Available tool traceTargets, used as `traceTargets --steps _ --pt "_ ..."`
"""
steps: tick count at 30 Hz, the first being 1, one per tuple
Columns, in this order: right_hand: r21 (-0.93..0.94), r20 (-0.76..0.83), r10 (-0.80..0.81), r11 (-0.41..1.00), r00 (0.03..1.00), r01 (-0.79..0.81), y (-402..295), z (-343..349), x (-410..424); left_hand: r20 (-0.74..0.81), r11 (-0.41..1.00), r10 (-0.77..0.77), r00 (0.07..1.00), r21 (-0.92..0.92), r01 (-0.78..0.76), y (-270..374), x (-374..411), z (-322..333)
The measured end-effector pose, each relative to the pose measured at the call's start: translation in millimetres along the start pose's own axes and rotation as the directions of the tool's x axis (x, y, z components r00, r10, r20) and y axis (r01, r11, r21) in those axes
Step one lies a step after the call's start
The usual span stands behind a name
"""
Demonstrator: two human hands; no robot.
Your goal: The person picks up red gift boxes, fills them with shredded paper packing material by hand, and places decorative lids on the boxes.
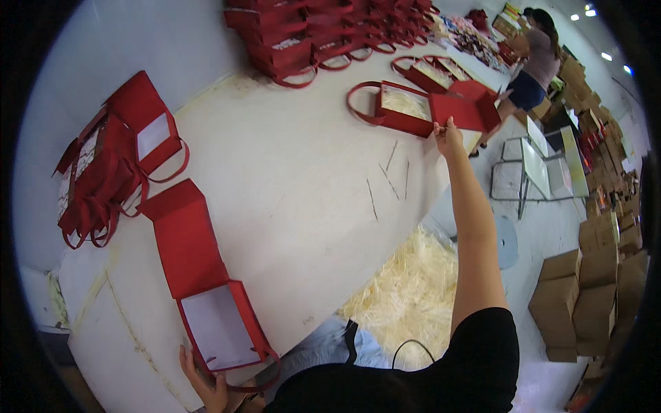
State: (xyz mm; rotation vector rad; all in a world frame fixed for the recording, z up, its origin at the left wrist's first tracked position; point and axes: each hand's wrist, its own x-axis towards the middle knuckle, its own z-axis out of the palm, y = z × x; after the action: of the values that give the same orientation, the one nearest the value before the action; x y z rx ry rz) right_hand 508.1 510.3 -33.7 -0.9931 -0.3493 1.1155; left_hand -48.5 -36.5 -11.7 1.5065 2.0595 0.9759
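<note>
Near the table's front left corner lies a red gift box, lid folded back, white inside and without filling. My left hand is at its lower end, fingers along the side by the ribbon handle; how firmly it grips is unclear. My right arm reaches far out, and my right hand touches the near corner of another open red box holding pale shredded filler, its lid spread to the right. Behind that one are more filled red boxes.
Stacked red boxes stand along the wall, and more are piled at the left. Pale shredded filler lies below the table edge. A person stands at the far end, near metal-framed chairs and cardboard boxes.
</note>
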Motion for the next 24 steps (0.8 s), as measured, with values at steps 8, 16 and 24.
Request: traceTargets --steps 8,16,24 --pt "-0.057 0.192 -0.280 0.954 0.941 0.296 -13.3 -9.1 -18.4 -0.208 0.999 -0.027 0.978 -0.030 0.021 19.7 -16.2 38.6" --pt "-0.980 0.197 -0.437 -0.085 0.878 0.178 179.2 -251.5 -242.7 -0.437 0.880 0.439 0.785 0.388 -0.275 29.2 -44.8 51.0" --pt "-0.979 0.097 0.285 -0.148 0.954 0.144 319.7 -368.6 -329.2 -0.050 0.803 0.530 0.846 0.348 -0.483 68.6 -76.9 64.1"
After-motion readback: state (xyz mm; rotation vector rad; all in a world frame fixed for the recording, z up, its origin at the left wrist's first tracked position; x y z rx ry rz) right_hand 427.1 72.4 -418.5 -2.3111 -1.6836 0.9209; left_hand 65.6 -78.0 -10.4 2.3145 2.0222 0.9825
